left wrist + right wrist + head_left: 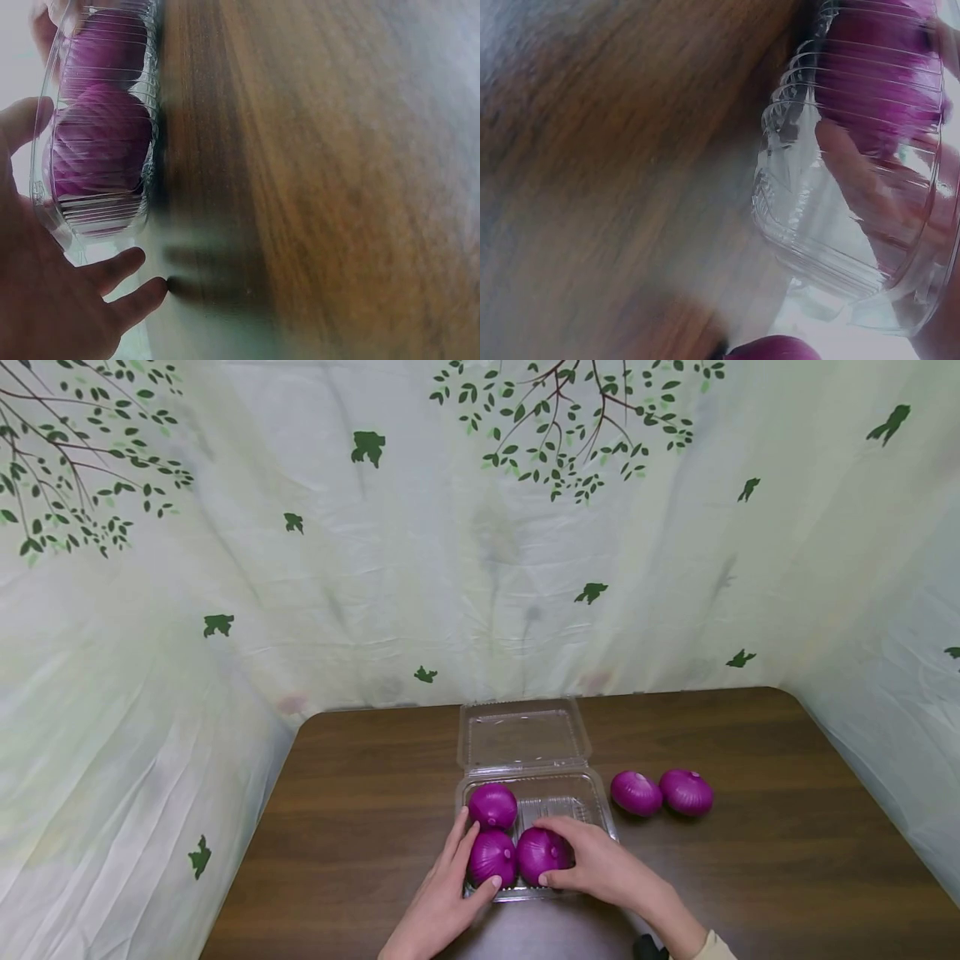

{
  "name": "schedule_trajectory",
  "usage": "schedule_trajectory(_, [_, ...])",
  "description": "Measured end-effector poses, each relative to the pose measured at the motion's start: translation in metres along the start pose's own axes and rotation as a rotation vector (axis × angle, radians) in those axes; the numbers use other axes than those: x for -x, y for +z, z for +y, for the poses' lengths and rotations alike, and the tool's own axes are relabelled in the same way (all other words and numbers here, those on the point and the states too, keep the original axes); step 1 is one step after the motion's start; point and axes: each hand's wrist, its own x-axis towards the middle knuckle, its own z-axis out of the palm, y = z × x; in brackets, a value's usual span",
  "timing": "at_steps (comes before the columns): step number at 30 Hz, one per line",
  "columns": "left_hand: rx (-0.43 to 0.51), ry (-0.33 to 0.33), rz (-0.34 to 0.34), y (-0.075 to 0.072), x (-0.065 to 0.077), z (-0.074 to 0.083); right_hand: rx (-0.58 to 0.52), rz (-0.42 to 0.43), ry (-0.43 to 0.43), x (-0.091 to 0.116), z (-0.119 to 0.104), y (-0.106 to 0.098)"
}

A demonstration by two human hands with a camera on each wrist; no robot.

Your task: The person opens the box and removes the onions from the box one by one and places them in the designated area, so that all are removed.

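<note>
On the left, your left hand (pixel 448 887) has its fingers straight and apart, laid along the left side of the clear plastic container (pixel 566 792), with the thumb reaching over the near rim; it grips nothing. Just to the right of those fingers, inside the container, the far-left onion (pixel 492 806) sits beyond the near-left onion (pixel 492 857), the two purple bulbs forming a row along the left wall; whether your fingertips press on them, you cannot tell from these views. Next, the near-right onion (pixel 542 855) rests beside the near-left one, between your two hands, and your right hand (pixel 596 860) pinches it from its right side, thumb near and fingers far. The far-right part of the container shows its ribbed floor, and its clear lid (pixel 525 735) lies back on the far side, joined along the far rim. Farther right, outside the container and beyond your right hand, a pair of purple onions (pixel 686 792) lie side by side. At the near right you have the edge of a light sleeve (pixel 715 947), with a dark object (pixel 649 947) partly in view beside your wrist. Under everything is a brown wood-grain tabletop (pixel 360 810) with rounded far corners. Around it, from left across the far side to the right, hangs pale cloth (pixel 412 568) printed with green leaves, leafy branches showing at the far left and the far middle.
</note>
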Motion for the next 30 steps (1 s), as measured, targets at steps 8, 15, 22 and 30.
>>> schedule_trajectory(8, [0.001, -0.002, -0.005, 0.001, 0.0, 0.002, 0.097, 0.041, -0.025, 0.003, 0.001, 0.003])
schedule_trajectory(15, [0.001, 0.001, 0.007, 0.001, 0.0, 0.002, 0.079, 0.145, -0.039, 0.003, 0.003, 0.01])
schedule_trajectory(22, [0.007, -0.004, 0.004, 0.002, 0.001, 0.002, 0.047, 0.165, -0.034, 0.003, 0.003, 0.013])
schedule_trajectory(30, [0.005, 0.004, 0.015, 0.002, 0.001, 0.001, 0.06, 0.176, -0.034, 0.004, 0.003, 0.015])
